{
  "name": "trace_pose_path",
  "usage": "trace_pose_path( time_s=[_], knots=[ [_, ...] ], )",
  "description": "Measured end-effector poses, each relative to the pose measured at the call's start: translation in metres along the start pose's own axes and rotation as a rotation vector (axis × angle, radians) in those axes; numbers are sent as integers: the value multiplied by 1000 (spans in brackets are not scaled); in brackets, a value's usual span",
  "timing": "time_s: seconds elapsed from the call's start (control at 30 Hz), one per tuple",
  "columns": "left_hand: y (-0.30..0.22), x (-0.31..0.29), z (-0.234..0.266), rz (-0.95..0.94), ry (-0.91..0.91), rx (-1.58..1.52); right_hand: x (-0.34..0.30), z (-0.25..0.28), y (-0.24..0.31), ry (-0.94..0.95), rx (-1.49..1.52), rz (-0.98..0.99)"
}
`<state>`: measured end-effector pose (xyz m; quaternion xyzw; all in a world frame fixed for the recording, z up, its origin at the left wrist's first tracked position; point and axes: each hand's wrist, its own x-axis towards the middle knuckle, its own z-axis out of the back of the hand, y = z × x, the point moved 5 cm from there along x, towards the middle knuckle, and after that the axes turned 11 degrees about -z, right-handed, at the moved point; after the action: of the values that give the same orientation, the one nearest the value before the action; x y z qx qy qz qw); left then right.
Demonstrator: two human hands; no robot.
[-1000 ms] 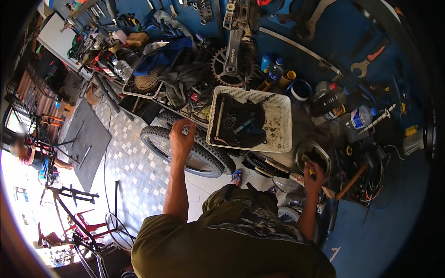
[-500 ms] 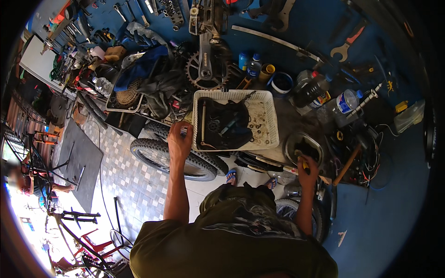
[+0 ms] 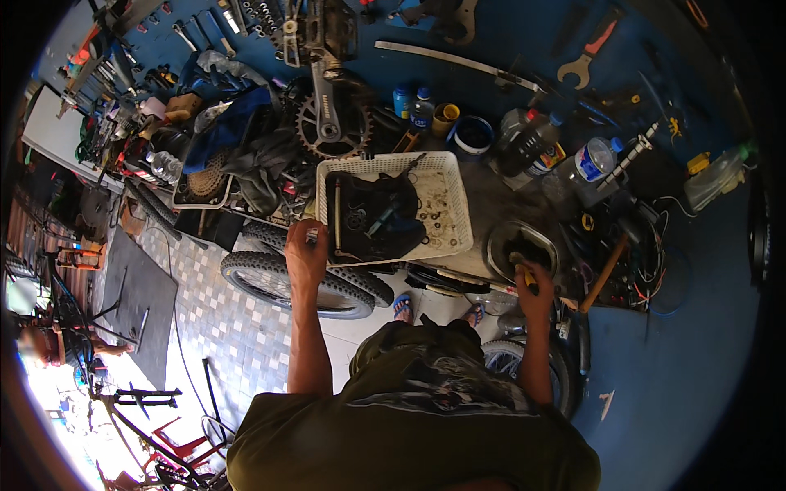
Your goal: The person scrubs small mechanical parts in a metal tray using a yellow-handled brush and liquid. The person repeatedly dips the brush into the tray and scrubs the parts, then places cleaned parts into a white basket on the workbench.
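My left hand (image 3: 304, 255) is raised beside the near left corner of a white plastic basket (image 3: 464, 192). Its fingers are curled into a pinch, and whatever they hold is too small to make out. With my right hand (image 3: 535, 288) I grip a brush (image 3: 518, 259) with a yellow and black handle. The brush's head reaches over the near side of a round metal bowl (image 3: 492, 248) with dark contents. Inside the basket lie a black cloth (image 3: 393, 196), a long metal axle (image 3: 337, 217), a teal-handled tool (image 3: 381, 219) and several small rings.
A crankset (image 3: 329, 127) hangs above the basket's far left. Plastic bottles (image 3: 595, 159) and a white tub (image 3: 471, 137) stand at the back right. A wooden-handled hammer (image 3: 606, 274) leans right of the bowl. Bicycle tyres (image 3: 270, 282) are below the bench's left.
The whole view has shifted, so the bench things appear further left. My right hand has drawn the brush slightly toward the bowl's near rim. My left hand stays pinched beside the basket.
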<state>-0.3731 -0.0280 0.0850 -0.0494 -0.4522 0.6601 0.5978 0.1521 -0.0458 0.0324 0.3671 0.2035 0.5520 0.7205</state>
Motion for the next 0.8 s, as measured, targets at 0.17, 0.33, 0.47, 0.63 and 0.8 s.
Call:
trace_pose_path(
  time_s=[0.17,0.33,0.47,0.63,0.8],
  knots=[
    [-13,5,-2,20,27,-18,-3,8,-5,-10,-52,0],
    [-15,9,-5,-78,17,-8,-9,12,-3,-28,-67,-30],
    [-17,11,-5,-86,26,-16,-14,11,0,-46,-29,-17],
    [-18,10,-4,-64,30,-12,-17,13,8,-43,-32,-9],
    [-16,7,-3,-99,7,-19,-17,12,8,-32,-37,-17]
  ],
)
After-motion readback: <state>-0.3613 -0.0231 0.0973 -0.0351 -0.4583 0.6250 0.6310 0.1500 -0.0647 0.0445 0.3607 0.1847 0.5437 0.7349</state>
